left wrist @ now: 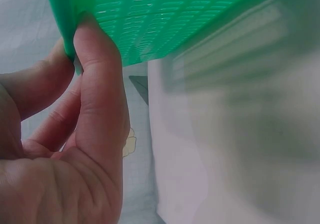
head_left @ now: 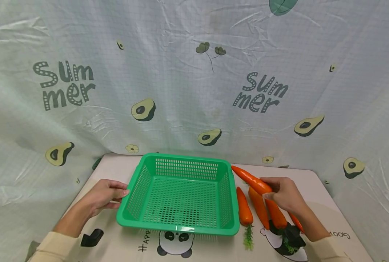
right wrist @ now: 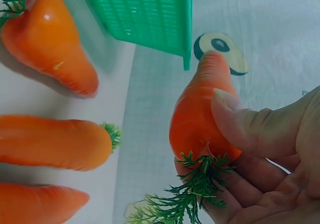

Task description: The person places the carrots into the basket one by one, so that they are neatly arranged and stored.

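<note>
A green plastic basket (head_left: pixel 178 230) with slotted walls sits in the middle of the table, and nothing lies inside it. My left hand (head_left: pixel 104 196) pinches its left rim between thumb and fingers; the left wrist view shows the thumb and fingers on either side of the rim (left wrist: pixel 60 19). My right hand (head_left: pixel 284 193) grips an orange carrot (head_left: pixel 251 181) by its thick end, above other carrots. The tip of the held carrot points at the basket's right rim. Green leaves (right wrist: pixel 192 189) hang from its thick end in the right wrist view.
Several more carrots lie right of the basket, among them one with a leafy top (head_left: pixel 244 208), one beside it (head_left: pixel 259 207) and one under the right hand (head_left: pixel 276 215). A printed sheet (head_left: pixel 181 80) hangs behind the table (head_left: pixel 116 163).
</note>
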The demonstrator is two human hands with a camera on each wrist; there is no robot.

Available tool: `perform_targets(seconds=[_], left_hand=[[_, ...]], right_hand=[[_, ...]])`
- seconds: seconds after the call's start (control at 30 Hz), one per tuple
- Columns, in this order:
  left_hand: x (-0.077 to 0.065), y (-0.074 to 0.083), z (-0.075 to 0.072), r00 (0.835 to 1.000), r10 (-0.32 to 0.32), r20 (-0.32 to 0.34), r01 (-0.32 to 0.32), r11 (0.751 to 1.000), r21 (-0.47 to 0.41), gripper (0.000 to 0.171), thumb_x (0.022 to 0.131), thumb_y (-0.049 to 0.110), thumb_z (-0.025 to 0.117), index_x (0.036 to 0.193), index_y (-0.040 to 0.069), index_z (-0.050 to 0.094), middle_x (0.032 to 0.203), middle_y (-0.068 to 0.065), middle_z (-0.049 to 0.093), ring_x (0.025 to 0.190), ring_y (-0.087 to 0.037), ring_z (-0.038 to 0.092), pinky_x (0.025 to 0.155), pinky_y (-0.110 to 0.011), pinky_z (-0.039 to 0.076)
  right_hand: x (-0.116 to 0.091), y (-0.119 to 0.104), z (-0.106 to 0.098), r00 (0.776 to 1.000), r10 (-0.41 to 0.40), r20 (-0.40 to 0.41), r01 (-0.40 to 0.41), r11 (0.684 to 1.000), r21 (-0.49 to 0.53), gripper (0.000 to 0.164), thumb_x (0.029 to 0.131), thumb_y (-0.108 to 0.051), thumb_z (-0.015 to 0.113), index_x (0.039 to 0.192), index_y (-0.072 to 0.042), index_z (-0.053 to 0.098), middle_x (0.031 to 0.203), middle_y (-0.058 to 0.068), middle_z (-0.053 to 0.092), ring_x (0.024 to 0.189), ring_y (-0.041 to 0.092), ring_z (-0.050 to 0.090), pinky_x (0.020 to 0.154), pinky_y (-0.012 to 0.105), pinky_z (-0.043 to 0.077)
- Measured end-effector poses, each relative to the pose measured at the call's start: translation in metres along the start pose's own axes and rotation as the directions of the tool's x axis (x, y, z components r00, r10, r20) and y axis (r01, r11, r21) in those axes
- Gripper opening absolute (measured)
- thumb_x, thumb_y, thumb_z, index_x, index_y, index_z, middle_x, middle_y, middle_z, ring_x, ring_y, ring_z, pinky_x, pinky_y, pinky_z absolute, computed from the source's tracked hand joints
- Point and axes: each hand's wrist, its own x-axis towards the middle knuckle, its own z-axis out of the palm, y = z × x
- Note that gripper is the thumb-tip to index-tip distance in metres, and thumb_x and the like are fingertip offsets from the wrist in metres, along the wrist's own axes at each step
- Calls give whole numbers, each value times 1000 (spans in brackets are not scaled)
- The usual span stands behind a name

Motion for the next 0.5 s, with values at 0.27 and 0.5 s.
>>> perform_targets(seconds=[0.27, 0.5], left_hand=[[2, 0, -1, 1000, 6, 5, -6, 1000, -4, 43, 102, 12, 68, 135, -14, 57, 93, -4, 71, 80, -15, 68, 70, -33, 64], [0, 1, -1, 1000, 17, 9, -17, 1000, 1, 41, 101, 10, 67, 133, -14, 59, 91, -4, 71, 79, -15, 68, 68, -33, 64]], right_hand=[[6, -6, 4, 999, -37, 1, 37, 999, -16, 46, 85, 5, 78, 130, 4, 70, 118, 23, 75, 95, 29, 72, 84, 47, 62], [11, -12, 5, 998, -63, 18, 63, 998, -12, 47, 85, 4, 79, 130, 3, 70, 119, 23, 75, 94, 26, 72, 79, 40, 60]])
